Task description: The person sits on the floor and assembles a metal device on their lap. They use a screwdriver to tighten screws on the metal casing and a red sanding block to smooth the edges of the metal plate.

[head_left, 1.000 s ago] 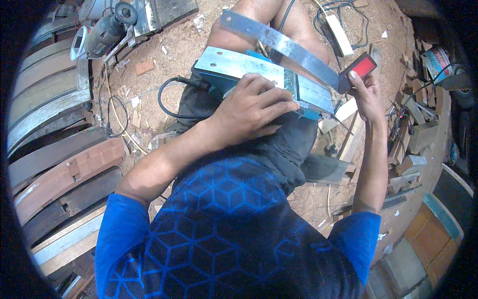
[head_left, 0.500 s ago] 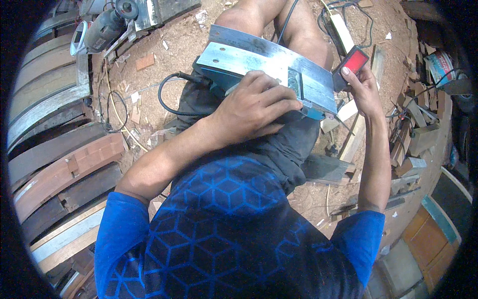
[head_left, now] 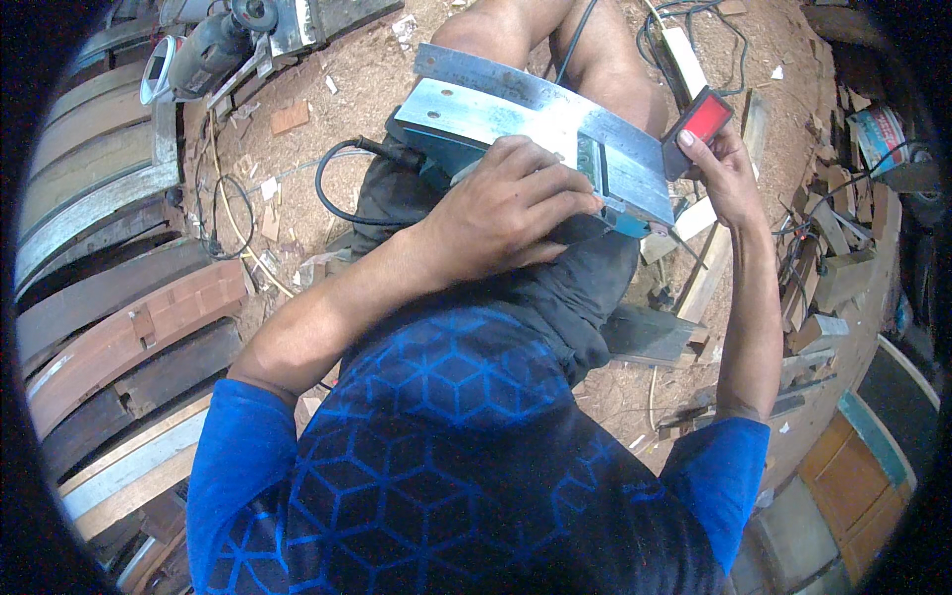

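An upturned electric planer point(head_left: 535, 149) is steadied on the lap, gripped by the left hand point(head_left: 511, 203). A small red block point(head_left: 699, 124) is pinched in the right hand point(head_left: 729, 174) at its metal sole, within easy reach

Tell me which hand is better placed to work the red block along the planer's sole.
Right, probably. The right hand already grips the red block at the end of the upturned electric planer's metal sole. The left hand lies over the planer's body on the lap, steadying it.
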A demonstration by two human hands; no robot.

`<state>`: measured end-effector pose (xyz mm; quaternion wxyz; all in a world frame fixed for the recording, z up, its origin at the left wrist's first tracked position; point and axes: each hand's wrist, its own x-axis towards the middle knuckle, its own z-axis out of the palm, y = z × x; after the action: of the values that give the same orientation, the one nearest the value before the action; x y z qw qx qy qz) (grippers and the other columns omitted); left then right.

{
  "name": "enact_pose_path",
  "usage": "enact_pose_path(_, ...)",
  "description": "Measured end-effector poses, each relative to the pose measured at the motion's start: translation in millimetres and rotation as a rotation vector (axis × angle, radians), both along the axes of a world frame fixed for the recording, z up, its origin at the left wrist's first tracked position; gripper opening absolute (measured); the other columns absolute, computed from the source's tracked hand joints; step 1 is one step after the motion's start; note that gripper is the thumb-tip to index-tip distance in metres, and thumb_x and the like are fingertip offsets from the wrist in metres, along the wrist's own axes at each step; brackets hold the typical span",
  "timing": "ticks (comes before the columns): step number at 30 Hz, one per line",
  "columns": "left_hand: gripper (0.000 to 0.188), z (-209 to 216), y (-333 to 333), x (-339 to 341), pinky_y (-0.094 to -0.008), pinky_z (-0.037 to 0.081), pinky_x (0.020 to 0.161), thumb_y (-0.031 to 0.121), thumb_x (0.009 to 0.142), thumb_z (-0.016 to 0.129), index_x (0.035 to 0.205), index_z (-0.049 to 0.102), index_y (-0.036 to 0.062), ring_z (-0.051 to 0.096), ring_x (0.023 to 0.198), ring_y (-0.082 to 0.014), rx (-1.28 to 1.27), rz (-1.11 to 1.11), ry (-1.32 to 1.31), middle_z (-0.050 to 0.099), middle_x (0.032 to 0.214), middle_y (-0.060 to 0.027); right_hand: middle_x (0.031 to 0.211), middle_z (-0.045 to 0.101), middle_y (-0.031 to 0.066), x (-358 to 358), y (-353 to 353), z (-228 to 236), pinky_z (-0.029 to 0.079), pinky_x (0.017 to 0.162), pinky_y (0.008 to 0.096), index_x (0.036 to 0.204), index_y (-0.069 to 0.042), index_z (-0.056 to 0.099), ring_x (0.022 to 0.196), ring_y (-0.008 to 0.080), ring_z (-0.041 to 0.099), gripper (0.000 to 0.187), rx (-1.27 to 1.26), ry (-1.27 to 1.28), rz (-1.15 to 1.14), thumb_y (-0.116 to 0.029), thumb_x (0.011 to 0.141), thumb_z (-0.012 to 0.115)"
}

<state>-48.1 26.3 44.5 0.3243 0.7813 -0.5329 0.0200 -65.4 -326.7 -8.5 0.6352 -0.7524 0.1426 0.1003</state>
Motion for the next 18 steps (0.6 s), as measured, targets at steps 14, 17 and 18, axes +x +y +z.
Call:
enact_pose_path(14, 0.058, 4.2, 0.6, 2.4, -0.0444, 0.045, 0.102, 0.024, 0.066, 0.090, 0.117, 0.067, 0.0109, 0.059, 0.115, -0.0267, -0.052, -0.016, 0.040, 0.065, 0.117, -0.0032, 0.107, 0.069, -0.0008, -2.2, 4.2, 7.2, 0.056, 0.072, 0.0263, 0.137, -0.011, 0.060, 0.094, 0.0092, 0.065, 0.053, -0.038, 0.013, -0.009, -0.036, 0.095, 0.081)
enact_pose_path(17, 0.057, 3.4, 0.5, 1.9, -0.0442, 0.045, 0.101, 0.025, 0.066, 0.090, 0.117, 0.067, 0.0108, 0.059, 0.115, -0.0267, -0.050, -0.012, 0.032, 0.065, 0.117, -0.0035, 0.108, 0.069, -0.0009, -2.5, 5.5, 8.1, 0.056, 0.071, 0.0259, 0.137, -0.011, 0.059, 0.093, 0.0091, 0.065, 0.053, -0.017, 0.003, -0.014, -0.036, 0.095, 0.080)
enact_pose_path(18, 0.057, 3.0, 0.4, 1.8, -0.0442, 0.045, 0.101, 0.025, 0.066, 0.090, 0.117, 0.067, 0.0107, 0.059, 0.115, -0.0267, -0.050, -0.012, 0.034, 0.065, 0.117, -0.0035, 0.108, 0.069, -0.0008, -2.7, 4.1, 7.1, 0.056, 0.071, 0.0260, 0.137, -0.010, 0.059, 0.093, 0.0091, 0.065, 0.053, -0.020, 0.007, -0.007, -0.036, 0.095, 0.080)
